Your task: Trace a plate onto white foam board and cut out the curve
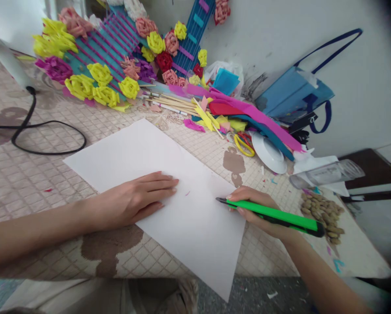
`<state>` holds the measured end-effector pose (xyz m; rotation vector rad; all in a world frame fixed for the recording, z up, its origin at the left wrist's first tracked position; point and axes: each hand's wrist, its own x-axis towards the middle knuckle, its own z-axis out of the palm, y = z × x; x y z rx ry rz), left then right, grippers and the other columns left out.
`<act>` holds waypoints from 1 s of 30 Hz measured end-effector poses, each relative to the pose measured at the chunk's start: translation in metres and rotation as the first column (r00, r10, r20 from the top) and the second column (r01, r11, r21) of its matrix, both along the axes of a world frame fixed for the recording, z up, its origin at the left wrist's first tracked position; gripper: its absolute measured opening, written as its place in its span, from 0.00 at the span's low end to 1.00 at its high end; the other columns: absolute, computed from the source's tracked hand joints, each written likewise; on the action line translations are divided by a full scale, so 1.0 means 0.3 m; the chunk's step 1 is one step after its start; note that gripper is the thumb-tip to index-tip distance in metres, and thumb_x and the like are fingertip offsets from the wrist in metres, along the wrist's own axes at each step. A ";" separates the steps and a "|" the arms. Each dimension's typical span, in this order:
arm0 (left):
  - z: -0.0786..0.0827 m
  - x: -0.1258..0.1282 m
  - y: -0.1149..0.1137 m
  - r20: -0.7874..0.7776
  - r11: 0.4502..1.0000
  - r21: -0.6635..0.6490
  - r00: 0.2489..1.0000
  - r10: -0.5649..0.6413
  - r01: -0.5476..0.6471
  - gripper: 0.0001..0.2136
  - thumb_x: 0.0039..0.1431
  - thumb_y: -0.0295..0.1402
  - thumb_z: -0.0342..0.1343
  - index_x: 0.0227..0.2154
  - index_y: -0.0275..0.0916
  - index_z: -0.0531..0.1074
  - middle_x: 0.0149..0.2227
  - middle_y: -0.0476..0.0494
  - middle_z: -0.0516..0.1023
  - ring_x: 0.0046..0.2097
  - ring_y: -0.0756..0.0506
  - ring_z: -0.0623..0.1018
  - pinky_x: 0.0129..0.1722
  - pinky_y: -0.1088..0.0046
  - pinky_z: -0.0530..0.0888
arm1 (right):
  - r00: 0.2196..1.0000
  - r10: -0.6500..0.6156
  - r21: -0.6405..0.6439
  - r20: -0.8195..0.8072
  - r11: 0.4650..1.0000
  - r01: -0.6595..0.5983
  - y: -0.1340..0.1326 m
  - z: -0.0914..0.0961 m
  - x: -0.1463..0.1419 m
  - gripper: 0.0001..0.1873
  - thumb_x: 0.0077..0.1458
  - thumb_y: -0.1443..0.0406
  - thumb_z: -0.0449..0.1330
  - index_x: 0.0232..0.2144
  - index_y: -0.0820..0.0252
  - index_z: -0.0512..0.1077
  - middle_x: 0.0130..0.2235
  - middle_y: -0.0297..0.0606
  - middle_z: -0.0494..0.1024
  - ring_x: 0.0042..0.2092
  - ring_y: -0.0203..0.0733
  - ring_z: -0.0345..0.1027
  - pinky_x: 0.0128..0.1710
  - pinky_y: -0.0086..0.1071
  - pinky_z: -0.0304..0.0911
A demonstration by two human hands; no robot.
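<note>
A large white sheet of paper (189,235) lies on the patterned tablecloth, one corner hanging past the table's front edge. My left hand (139,196) rests flat on the sheet with its fingers stretched out. In my right hand (257,209) is a green and black utility knife (277,212), gripped between thumb and fingers like a pen. Its dark tip points left, over the right part of the paper; whether it touches the sheet I cannot tell. A small pink mark or scrap (187,192) shows on the paper between my hands.
Crepe-paper flowers (100,85) cover a blue decorated piece at the back. Wooden sticks (169,102), paper strips (257,111), yellow-handled scissors (243,146) and a white plate (269,152) lie behind the sheet. A clear bottle (328,173) and peanuts (323,213) are at right, a black cable (48,152) at left.
</note>
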<state>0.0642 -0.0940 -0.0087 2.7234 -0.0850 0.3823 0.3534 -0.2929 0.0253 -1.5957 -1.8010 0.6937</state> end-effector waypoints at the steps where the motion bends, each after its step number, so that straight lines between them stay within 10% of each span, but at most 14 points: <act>1: -0.001 -0.001 0.000 -0.004 1.000 0.003 1.000 0.000 0.000 0.19 0.66 0.29 0.47 0.58 0.35 0.63 0.60 0.40 0.65 0.63 0.44 0.62 0.64 0.59 0.59 | 1.000 0.002 -0.001 0.000 1.000 -0.002 0.000 0.000 0.001 0.12 0.57 0.69 0.56 0.43 0.55 0.72 0.39 0.39 0.77 0.41 0.42 0.72 0.39 0.35 0.68; 17: 0.009 -0.007 0.000 0.024 1.000 0.005 1.000 -0.019 0.019 0.19 0.66 0.29 0.46 0.58 0.35 0.62 0.60 0.38 0.65 0.63 0.43 0.62 0.64 0.58 0.58 | 0.998 -0.002 0.155 0.064 0.988 -0.008 -0.024 -0.036 -0.008 0.15 0.56 0.70 0.55 0.45 0.55 0.72 0.41 0.41 0.78 0.45 0.44 0.72 0.46 0.41 0.68; 24: 0.079 -0.036 -0.031 -0.064 0.977 0.095 0.980 -0.187 0.193 0.29 0.62 0.43 0.52 0.61 0.34 0.57 0.62 0.33 0.61 0.65 0.37 0.57 0.65 0.48 0.45 | 0.987 -0.112 0.315 0.115 0.946 0.071 -0.041 -0.067 -0.030 0.15 0.53 0.71 0.57 0.43 0.52 0.74 0.38 0.37 0.81 0.43 0.46 0.75 0.58 0.51 0.61; 30: 0.093 -0.054 -0.069 -0.017 0.973 0.151 0.985 -0.175 0.175 0.20 0.64 0.35 0.52 0.56 0.36 0.65 0.60 0.39 0.66 0.63 0.42 0.61 0.67 0.59 0.48 | 0.962 -0.223 0.389 0.156 0.909 0.147 -0.096 -0.096 -0.048 0.15 0.52 0.69 0.58 0.42 0.51 0.75 0.39 0.38 0.81 0.46 0.49 0.75 0.53 0.47 0.68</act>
